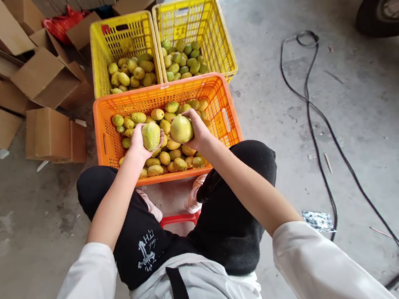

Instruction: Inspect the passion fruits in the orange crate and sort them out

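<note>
An orange crate (105,133) full of yellow-green fruits stands on the floor between my knees. My left hand (137,143) is closed round one greenish fruit (151,135) held over the crate. My right hand (199,130) grips a larger pale yellow fruit (181,128) right beside it. The two fruits are nearly touching above the pile. Behind the orange crate stand two yellow crates, the left one (101,59) and the right one (223,41), each partly filled with similar fruits.
Opened cardboard boxes (42,78) are heaped at the left. A black cable (311,118) snakes across the concrete floor at the right. A wheel (391,3) shows at the top right. A red stool edge (178,219) sits under me.
</note>
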{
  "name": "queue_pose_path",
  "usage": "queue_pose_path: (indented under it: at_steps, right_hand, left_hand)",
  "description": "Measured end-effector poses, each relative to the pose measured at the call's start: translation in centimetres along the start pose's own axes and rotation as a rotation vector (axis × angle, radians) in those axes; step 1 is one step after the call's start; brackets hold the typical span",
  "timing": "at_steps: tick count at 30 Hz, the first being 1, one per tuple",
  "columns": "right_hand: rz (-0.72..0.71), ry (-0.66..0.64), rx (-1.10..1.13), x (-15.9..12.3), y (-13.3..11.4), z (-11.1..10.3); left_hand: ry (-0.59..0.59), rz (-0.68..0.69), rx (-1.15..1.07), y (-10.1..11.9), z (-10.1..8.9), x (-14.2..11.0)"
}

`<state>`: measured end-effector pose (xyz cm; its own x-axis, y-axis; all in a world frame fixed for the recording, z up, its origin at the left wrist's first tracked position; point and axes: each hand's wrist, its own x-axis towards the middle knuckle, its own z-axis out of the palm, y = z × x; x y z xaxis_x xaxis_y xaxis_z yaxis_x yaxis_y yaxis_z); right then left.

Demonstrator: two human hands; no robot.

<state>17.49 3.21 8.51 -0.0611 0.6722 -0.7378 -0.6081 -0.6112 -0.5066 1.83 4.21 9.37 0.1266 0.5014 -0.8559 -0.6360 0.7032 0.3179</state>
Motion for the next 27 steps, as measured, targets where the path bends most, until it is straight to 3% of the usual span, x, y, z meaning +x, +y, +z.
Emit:
queue_pose_path:
  at_steps: [9,13,27]
  right_hand:
    - [0.075,-0.049,0.027,-0.32,0.17,0.2]
    - [0.036,-0.07,-0.016,-0.38,0.34,0.15]
    - [0.033,-0.029,-0.014,-0.33,-0.09,0.3]
  left_hand:
    - [-0.027,0.035,0.038,-0.15,0.01,0.06]
    - [-0.038,0.089,0.041,-0.09,-0.05,0.27]
    - [-0.037,0.009,0.067,-0.13,0.19,-0.01]
